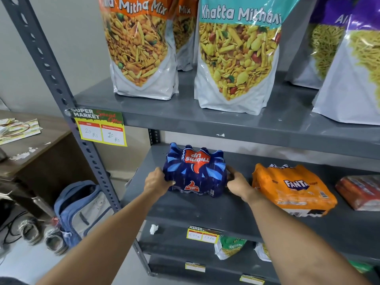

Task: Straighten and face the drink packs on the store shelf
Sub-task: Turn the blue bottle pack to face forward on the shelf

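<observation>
A blue Thums Up drink pack (195, 171) lies on the grey middle shelf (185, 210), its top logo upside down to me. My left hand (157, 182) grips the pack's left side and my right hand (238, 183) grips its right side. To the right lies an orange Fanta drink pack (292, 188), turned at a slight angle. Further right, a red drink pack (359, 191) is cut off by the frame edge.
Large snack bags (236, 58) stand on the shelf above. A price tag (100, 128) hangs on the upright post (51, 75). Smaller snack bags (230, 246) sit on the shelf below. A blue backpack (80, 210) and shoes (41, 235) lie on the floor at left.
</observation>
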Demonstrator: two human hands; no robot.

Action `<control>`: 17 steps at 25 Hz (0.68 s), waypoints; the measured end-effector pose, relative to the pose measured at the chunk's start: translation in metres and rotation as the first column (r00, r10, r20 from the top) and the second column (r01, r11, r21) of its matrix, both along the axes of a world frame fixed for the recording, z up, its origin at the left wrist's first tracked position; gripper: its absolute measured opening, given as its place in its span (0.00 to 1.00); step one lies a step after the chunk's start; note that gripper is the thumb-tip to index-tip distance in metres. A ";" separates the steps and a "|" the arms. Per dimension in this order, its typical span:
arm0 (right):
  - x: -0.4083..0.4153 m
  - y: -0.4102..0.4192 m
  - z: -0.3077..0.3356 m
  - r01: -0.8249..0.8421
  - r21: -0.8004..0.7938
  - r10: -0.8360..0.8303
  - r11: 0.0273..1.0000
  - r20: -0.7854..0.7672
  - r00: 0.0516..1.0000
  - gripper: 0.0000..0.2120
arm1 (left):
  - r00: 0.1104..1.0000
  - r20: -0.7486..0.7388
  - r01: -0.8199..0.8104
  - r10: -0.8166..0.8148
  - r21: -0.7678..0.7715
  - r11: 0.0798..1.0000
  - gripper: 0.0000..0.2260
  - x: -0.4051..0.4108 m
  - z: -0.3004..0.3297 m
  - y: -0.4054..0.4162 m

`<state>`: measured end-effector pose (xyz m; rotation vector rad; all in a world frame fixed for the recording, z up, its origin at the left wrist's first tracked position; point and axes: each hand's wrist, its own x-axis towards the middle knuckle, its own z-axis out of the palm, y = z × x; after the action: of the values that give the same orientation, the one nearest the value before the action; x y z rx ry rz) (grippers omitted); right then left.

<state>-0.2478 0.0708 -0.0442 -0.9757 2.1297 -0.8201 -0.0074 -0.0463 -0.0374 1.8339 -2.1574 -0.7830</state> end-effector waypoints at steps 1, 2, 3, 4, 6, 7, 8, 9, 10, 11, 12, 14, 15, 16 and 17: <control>-0.002 -0.005 0.001 0.059 -0.022 -0.058 0.998 0.056 0.997 0.28 | 0.998 -0.051 -0.035 0.035 0.012 0.999 0.18 -0.001 -0.002 -0.001; -0.004 -0.008 0.001 0.120 -0.045 -0.114 0.992 0.109 0.987 0.26 | 0.986 -0.147 -0.076 0.082 0.048 0.996 0.15 -0.002 -0.004 -0.003; -0.006 -0.010 0.000 0.172 -0.078 -0.159 0.982 0.149 0.976 0.24 | 0.955 -0.275 -0.084 0.112 0.111 0.990 0.11 -0.002 -0.007 -0.003; -0.006 -0.011 -0.002 0.209 -0.102 -0.190 0.973 0.170 0.967 0.23 | 0.902 -0.417 -0.036 0.113 0.188 0.982 0.09 -0.004 -0.009 -0.002; -0.003 -0.010 -0.005 0.257 -0.128 -0.226 0.958 0.216 0.950 0.21 | 0.762 -0.643 0.133 0.076 0.270 0.954 0.11 -0.012 -0.008 0.012; 0.001 -0.009 -0.007 0.268 -0.132 -0.231 0.954 0.245 0.942 0.21 | 0.706 -0.707 0.208 0.051 0.275 0.939 0.14 -0.017 -0.008 0.020; 0.005 -0.008 -0.007 0.274 -0.131 -0.231 0.953 0.272 0.934 0.20 | 0.667 -0.744 0.262 0.029 0.270 0.927 0.19 -0.021 -0.008 0.027; 0.008 -0.009 -0.008 0.286 -0.131 -0.237 0.949 0.302 0.924 0.20 | 0.636 -0.772 0.300 0.019 0.270 0.915 0.24 -0.024 -0.006 0.033; 0.012 -0.008 -0.007 0.294 -0.124 -0.242 0.948 0.323 0.915 0.20 | 0.596 -0.803 0.334 0.014 0.263 0.905 0.27 -0.026 -0.005 0.039; 0.015 -0.009 -0.005 0.302 -0.123 -0.244 0.946 0.347 0.905 0.20 | 0.570 -0.822 0.347 0.012 0.254 0.903 0.27 -0.028 -0.004 0.042; 0.019 -0.009 -0.002 0.286 -0.112 -0.231 0.952 0.351 0.907 0.21 | 0.562 -0.827 0.330 0.014 0.239 0.913 0.27 -0.029 -0.002 0.043; 0.027 -0.010 0.003 0.188 -0.068 -0.155 0.980 0.334 0.930 0.20 | 0.608 -0.793 0.209 0.046 0.216 0.954 0.24 -0.033 0.004 0.043; 0.032 -0.011 0.007 0.115 -0.039 -0.095 0.993 0.334 0.938 0.19 | 0.629 -0.774 0.150 0.073 0.213 0.966 0.22 -0.034 0.007 0.040; 0.035 -0.014 0.013 0.046 -0.020 -0.037 0.999 0.313 0.949 0.18 | 0.632 -0.768 0.114 0.100 0.220 0.969 0.19 -0.034 0.010 0.035; 0.037 -0.018 0.020 0.011 -0.043 0.001 0.999 0.280 0.960 0.18 | 0.636 -0.763 0.099 0.117 0.231 0.968 0.18 -0.031 0.012 0.028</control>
<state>-0.2105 0.0532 -0.0245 -0.8225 1.8790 -0.9509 -0.0381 -0.0183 -0.0250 1.2048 -1.5052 -1.5585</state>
